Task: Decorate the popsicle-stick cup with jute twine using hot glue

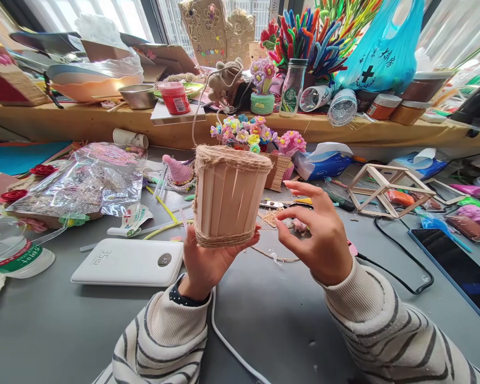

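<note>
A wooden-slat cup (229,205), wrapped in twine (226,240) at rim and base, is held above a grey table (272,330) in a person's left hand (208,262), closed around its base. The right hand (314,232) hovers just beside the cup, thumb and fingers parted. A white power bank (128,262) lies near the left hand, colourful flowers (243,136) sit behind the cup, and a phone (458,272) rests at far right.

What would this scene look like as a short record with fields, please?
Held item: slatted wooden container, with twine around both ends
Left hand: supporting the container's lower end
Right hand: raised beside the container, apart from it; any pinched thread unclear
Tabletop, left: white power bank
Tabletop, right: wooden stick frame, phone
</note>
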Tool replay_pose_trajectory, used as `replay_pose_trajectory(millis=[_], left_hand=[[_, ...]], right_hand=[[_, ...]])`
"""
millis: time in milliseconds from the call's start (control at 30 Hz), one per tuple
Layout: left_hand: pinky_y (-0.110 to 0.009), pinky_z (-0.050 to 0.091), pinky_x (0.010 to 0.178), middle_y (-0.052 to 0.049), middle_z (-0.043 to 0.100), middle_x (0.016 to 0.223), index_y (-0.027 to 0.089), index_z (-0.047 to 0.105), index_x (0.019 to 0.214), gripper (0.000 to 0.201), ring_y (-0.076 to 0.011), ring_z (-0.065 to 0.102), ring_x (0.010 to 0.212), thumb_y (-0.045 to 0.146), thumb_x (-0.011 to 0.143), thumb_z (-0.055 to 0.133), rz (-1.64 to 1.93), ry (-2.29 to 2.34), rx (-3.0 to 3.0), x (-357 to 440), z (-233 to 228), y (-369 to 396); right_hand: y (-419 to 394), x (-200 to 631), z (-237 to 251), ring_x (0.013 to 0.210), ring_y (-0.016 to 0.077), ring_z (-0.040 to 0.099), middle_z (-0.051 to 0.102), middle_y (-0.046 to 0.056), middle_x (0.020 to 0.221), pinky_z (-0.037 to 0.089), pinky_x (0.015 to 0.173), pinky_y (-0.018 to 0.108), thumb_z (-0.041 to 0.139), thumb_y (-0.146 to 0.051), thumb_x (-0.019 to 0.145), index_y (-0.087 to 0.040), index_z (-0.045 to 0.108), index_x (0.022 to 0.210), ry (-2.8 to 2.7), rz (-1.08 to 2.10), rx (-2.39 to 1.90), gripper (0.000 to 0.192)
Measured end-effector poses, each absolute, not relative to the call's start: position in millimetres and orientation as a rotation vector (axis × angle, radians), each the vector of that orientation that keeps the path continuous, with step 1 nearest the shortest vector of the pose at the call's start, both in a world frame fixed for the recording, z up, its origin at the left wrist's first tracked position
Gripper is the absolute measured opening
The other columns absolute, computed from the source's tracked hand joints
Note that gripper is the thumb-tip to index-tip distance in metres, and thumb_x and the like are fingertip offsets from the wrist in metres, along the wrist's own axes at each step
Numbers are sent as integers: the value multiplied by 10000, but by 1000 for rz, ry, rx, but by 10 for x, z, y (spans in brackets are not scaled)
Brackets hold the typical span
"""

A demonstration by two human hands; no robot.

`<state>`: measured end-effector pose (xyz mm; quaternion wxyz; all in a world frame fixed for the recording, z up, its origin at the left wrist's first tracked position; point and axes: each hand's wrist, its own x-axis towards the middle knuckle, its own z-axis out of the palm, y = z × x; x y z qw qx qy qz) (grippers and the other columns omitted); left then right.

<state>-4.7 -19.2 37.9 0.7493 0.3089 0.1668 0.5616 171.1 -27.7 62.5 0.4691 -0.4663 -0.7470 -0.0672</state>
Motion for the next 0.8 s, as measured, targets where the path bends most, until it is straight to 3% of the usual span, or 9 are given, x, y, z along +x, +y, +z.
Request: replay_pose_trajectory(millis=[267,400,800], left_hand=[[-424,525,802,-73,710,967,188,650,1050,612,-280,663,880,616,612,639,1231,388,675,-48,368,-192],[-396,536,773,-66,715,958,196,656,1040,595,-269,669,866,611,613,638,1227,379,671,-44,370,-200],[-387,534,774,-57,714,967,209,637,1070,566,-257,668,873,587,650,614,1222,350,660,-32,346,-211]], right_hand=[[-264,1712,583,979,246,578,571,151,1144,483,860,440,623,-146,700,-149,656,705,-1776,-119,-1132,33],[-257,1707,551,988,225,578,561,142,1142,507,856,399,620,-126,691,-152,641,717,-1768,-105,-1085,43],[-257,1690,507,980,241,590,555,129,1157,522,826,425,601,-113,674,-175,611,725,-1770,-204,-1104,81]])
